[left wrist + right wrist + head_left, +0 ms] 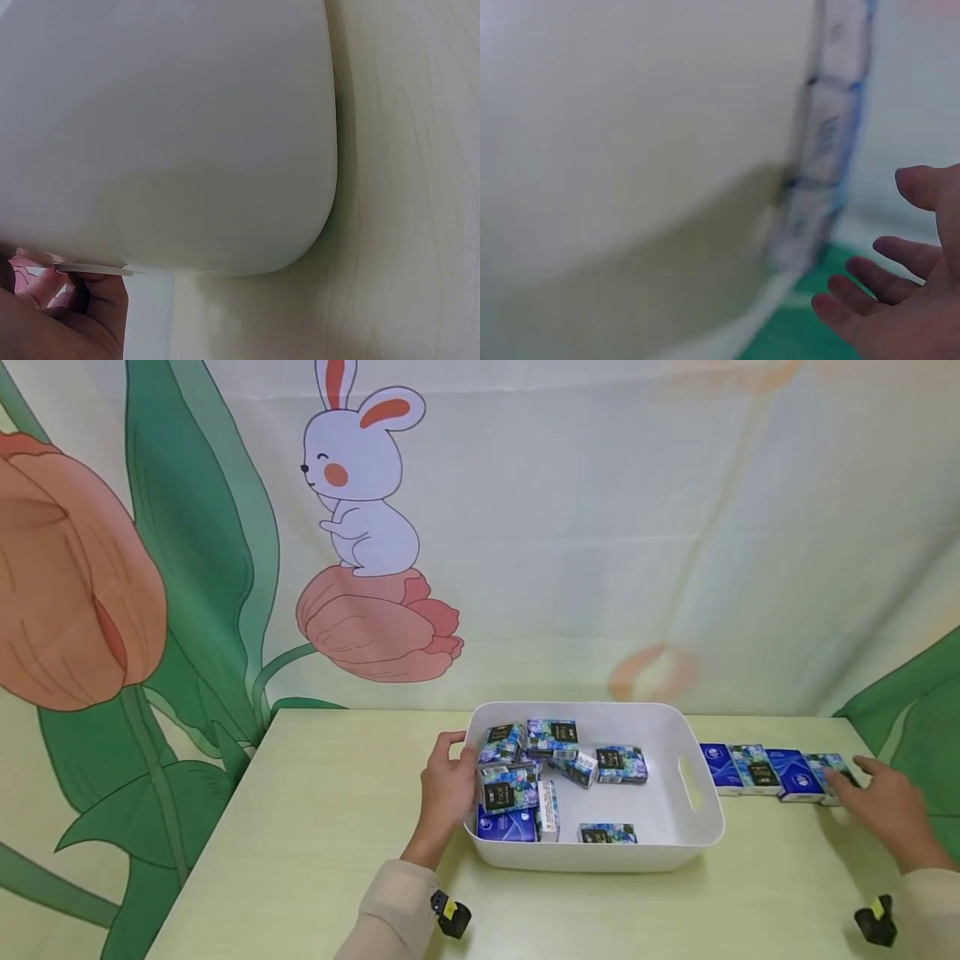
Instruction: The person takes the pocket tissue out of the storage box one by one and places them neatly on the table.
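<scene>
A white plastic basket (600, 857) stands on the table with several small tissue packs inside, mostly floral ones (510, 790), plus a blue one (507, 827). My left hand (450, 781) holds the basket's left end; in the left wrist view its fingers (105, 307) curl through the handle opening. To the right of the basket runs a row of packs, blue (798, 777) and floral (753, 768) in turn. Over the row's right end hovers my right hand (885, 806); the right wrist view shows its fingers (881, 281) spread and apart from the blurred packs (825, 135).
The pale wooden table (322, 827) extends left of the basket and in front of it. Behind it hangs a printed cloth (562, 568) with a rabbit and tulips. A slot handle (690, 783) is cut into the basket's right end.
</scene>
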`<state>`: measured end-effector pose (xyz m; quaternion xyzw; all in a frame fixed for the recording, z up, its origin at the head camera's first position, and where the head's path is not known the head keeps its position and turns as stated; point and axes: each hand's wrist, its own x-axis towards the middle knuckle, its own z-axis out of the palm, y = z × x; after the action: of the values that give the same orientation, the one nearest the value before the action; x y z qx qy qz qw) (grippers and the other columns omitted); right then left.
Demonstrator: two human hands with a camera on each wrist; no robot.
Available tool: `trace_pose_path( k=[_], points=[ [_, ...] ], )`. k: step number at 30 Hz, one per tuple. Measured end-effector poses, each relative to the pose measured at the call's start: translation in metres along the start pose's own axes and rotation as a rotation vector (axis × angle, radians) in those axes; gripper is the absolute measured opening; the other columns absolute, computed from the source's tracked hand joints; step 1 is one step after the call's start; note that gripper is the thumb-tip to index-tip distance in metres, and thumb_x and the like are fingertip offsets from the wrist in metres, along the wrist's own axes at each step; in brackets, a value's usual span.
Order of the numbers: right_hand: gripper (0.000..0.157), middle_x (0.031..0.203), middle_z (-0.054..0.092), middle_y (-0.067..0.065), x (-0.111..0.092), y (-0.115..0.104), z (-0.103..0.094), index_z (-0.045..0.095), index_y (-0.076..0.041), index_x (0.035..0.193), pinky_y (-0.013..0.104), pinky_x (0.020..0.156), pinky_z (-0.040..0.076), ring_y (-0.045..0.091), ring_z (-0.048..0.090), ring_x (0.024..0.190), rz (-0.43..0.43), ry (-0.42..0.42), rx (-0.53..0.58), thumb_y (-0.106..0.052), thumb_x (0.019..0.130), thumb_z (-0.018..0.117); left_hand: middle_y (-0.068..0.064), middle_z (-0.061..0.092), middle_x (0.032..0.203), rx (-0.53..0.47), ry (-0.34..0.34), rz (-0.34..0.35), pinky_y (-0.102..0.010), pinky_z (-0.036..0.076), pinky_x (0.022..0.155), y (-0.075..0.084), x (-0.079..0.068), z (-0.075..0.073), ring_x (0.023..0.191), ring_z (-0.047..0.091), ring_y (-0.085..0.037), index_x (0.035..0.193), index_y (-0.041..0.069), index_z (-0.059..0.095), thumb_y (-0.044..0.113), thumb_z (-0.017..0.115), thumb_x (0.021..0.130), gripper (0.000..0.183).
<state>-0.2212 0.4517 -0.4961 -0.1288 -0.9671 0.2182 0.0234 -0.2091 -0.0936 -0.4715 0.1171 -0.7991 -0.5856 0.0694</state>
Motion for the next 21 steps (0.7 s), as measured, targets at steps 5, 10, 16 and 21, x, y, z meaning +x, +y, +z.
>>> trace_pose_path(
  k=[5,10,16,21],
  points=[
    [0.079,0.137,0.040,0.045,-0.007,-0.060,-0.027,0.037,0.012,0.147,0.074,0.086,0.039,0.063,0.042,0.117,-0.185,0.004,0.022,-0.054,0.103,0.048,-0.008,0.063,0.069,0.005,0.006,0.005,-0.028,0.043,0.046,-0.001,0.000,0.002,0.049,0.050,-0.017,0.132,0.015,0.057,0.028,0.051,0.104,0.031],
    [0.067,0.140,0.047,0.036,-0.020,-0.132,-0.048,0.047,0.007,0.143,0.072,0.088,0.043,0.058,0.050,0.116,-0.412,-0.010,0.081,-0.045,0.101,0.058,-0.008,0.062,0.068,-0.005,-0.010,-0.001,-0.028,0.043,0.045,-0.002,0.000,0.002,0.048,0.050,-0.017,0.132,0.016,0.057,0.028,0.051,0.105,0.031],
    [0.062,0.135,0.058,0.026,-0.027,-0.208,-0.055,0.055,0.003,0.139,0.063,0.092,0.047,0.045,0.055,0.119,-0.615,-0.073,0.080,-0.040,0.096,0.068,-0.007,0.061,0.067,-0.001,-0.010,0.002,-0.028,0.043,0.045,-0.002,-0.001,0.001,0.048,0.050,-0.017,0.133,0.016,0.057,0.029,0.050,0.105,0.031],
    [0.059,0.130,0.062,0.022,-0.023,-0.256,-0.045,0.059,0.002,0.135,0.058,0.093,0.050,0.040,0.058,0.117,-0.736,-0.165,0.003,-0.037,0.093,0.073,-0.008,0.060,0.066,-0.002,-0.003,0.004,-0.028,0.042,0.044,-0.002,0.000,0.001,0.047,0.049,-0.017,0.132,0.016,0.057,0.028,0.050,0.105,0.031]
  ],
)
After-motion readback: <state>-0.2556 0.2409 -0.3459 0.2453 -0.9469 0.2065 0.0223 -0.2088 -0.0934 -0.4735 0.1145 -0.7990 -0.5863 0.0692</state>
